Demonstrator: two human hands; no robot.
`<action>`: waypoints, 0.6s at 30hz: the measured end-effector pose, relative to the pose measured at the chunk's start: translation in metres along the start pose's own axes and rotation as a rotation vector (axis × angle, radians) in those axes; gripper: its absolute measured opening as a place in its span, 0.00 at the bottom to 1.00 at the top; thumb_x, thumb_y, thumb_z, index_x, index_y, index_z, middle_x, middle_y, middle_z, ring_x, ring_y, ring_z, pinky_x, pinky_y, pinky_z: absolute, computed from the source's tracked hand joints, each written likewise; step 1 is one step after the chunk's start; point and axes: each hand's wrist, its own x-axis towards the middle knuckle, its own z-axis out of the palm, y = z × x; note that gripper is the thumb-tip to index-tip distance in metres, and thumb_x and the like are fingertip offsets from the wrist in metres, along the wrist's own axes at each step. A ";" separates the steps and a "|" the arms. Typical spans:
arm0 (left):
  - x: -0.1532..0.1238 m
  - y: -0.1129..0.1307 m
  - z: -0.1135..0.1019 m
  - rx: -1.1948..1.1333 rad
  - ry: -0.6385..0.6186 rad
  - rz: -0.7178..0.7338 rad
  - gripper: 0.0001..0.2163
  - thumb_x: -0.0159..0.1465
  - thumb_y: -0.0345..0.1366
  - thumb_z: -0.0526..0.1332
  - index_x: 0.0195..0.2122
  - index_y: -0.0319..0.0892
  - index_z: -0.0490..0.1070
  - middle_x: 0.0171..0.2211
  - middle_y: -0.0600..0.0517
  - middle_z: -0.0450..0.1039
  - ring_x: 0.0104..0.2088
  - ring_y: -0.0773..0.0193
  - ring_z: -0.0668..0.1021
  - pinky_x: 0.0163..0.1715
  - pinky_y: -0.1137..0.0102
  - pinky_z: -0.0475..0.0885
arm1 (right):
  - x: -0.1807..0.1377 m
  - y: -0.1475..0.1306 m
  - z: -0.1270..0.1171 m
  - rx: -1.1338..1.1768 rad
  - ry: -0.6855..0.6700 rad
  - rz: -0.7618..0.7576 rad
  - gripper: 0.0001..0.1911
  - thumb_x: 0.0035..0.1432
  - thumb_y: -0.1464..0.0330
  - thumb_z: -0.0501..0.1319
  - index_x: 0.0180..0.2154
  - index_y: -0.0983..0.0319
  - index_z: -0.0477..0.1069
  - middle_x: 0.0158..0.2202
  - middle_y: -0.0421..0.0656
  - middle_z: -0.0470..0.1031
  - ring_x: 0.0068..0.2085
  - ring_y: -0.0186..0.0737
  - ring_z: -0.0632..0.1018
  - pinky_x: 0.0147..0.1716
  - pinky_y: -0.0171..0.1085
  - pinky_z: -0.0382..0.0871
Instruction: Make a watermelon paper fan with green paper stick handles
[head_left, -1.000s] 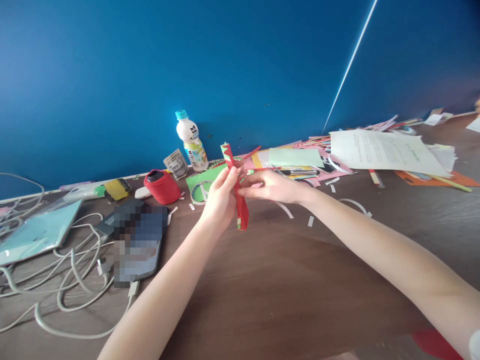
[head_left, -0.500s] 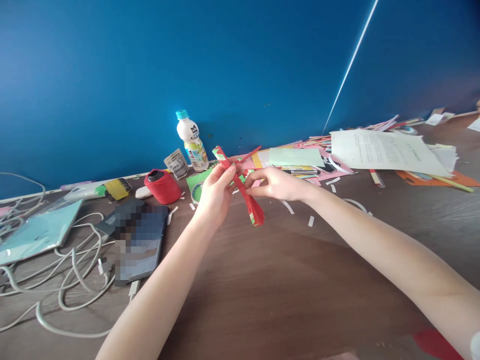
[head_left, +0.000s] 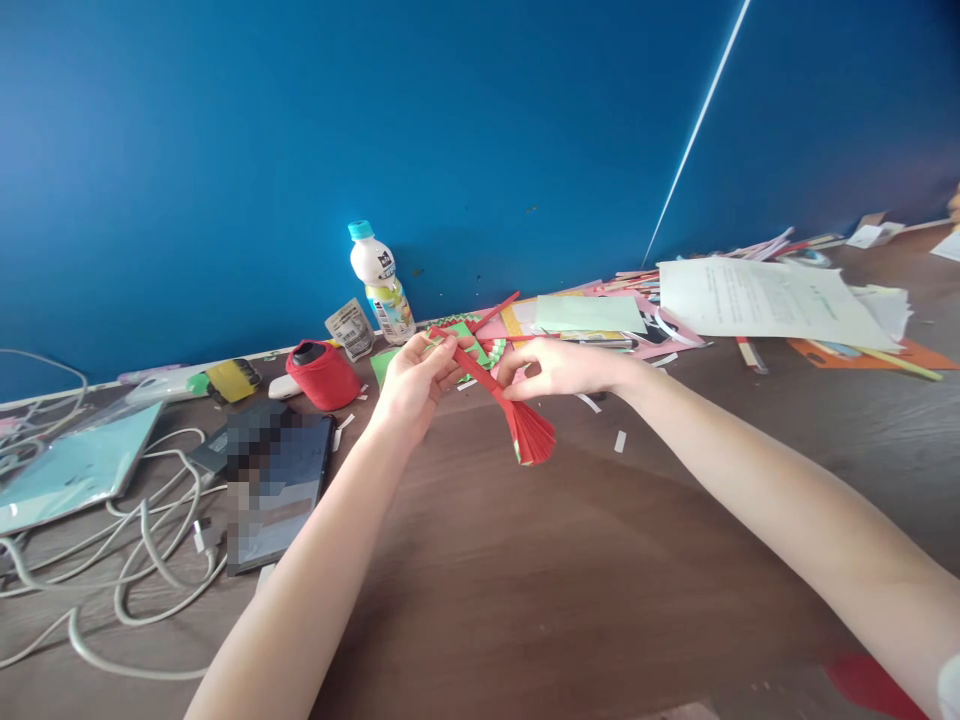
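Observation:
A red pleated paper strip with green-and-white patterned ends [head_left: 531, 432] is held above the table, its near end fanned out toward me. My left hand [head_left: 416, 378] pinches its far end between thumb and fingers. Around its middle, my right hand [head_left: 544, 368] has its fingers closed; the thumb side touches the folds. Behind the strip lie a green paper piece [head_left: 466, 340] with zigzag patterned edges and a thin red stick-like strip [head_left: 496, 312], partly covered by the hands.
A bottle [head_left: 379, 285], a small pouch [head_left: 349, 330] and a red-wrapped roll [head_left: 324, 376] stand by the blue wall. Left are a phone [head_left: 289, 490] and tangled white cables [head_left: 142, 590]. Papers [head_left: 765, 305] and paper scraps [head_left: 620, 441] lie to the right.
The near end of the red pleated paper has spread into a fan and swung slightly right. My left hand has shifted a little left and toward the paper's far end.

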 end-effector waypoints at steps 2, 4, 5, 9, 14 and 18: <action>-0.001 -0.001 0.001 0.025 0.017 0.011 0.11 0.49 0.34 0.68 0.28 0.40 0.66 0.30 0.52 0.77 0.30 0.67 0.79 0.34 0.71 0.72 | 0.002 0.001 0.003 0.015 -0.003 -0.006 0.13 0.50 0.58 0.59 0.31 0.61 0.73 0.35 0.42 0.74 0.34 0.38 0.71 0.33 0.36 0.60; -0.001 -0.002 0.002 0.043 0.030 0.027 0.12 0.48 0.34 0.68 0.27 0.40 0.64 0.29 0.51 0.77 0.30 0.65 0.79 0.34 0.70 0.73 | 0.003 0.001 0.005 0.034 0.004 -0.012 0.13 0.50 0.58 0.59 0.31 0.61 0.73 0.34 0.42 0.73 0.33 0.37 0.71 0.33 0.37 0.60; -0.001 -0.002 0.003 0.049 0.031 0.033 0.13 0.47 0.34 0.68 0.26 0.40 0.63 0.28 0.51 0.77 0.30 0.64 0.79 0.33 0.70 0.73 | 0.004 0.001 0.005 0.044 0.015 -0.010 0.13 0.49 0.59 0.60 0.31 0.62 0.73 0.34 0.42 0.73 0.33 0.37 0.71 0.33 0.37 0.60; -0.002 -0.003 0.004 0.061 0.025 0.033 0.13 0.47 0.34 0.68 0.26 0.40 0.63 0.26 0.52 0.77 0.31 0.62 0.79 0.33 0.69 0.74 | 0.005 0.003 0.007 0.052 0.074 0.013 0.11 0.50 0.62 0.59 0.31 0.63 0.74 0.32 0.43 0.74 0.33 0.37 0.70 0.33 0.37 0.59; -0.003 -0.005 0.004 0.072 0.050 0.030 0.13 0.47 0.33 0.68 0.26 0.40 0.62 0.27 0.53 0.77 0.30 0.64 0.79 0.31 0.71 0.74 | 0.007 0.008 0.010 0.046 0.085 -0.027 0.14 0.50 0.59 0.59 0.32 0.63 0.74 0.32 0.42 0.73 0.32 0.36 0.69 0.33 0.37 0.59; -0.003 -0.004 0.004 0.082 0.055 0.029 0.13 0.48 0.32 0.68 0.26 0.40 0.61 0.26 0.52 0.77 0.30 0.63 0.79 0.31 0.70 0.74 | 0.007 0.007 0.011 0.058 0.114 0.004 0.15 0.51 0.58 0.58 0.34 0.62 0.73 0.31 0.42 0.73 0.32 0.36 0.69 0.33 0.36 0.59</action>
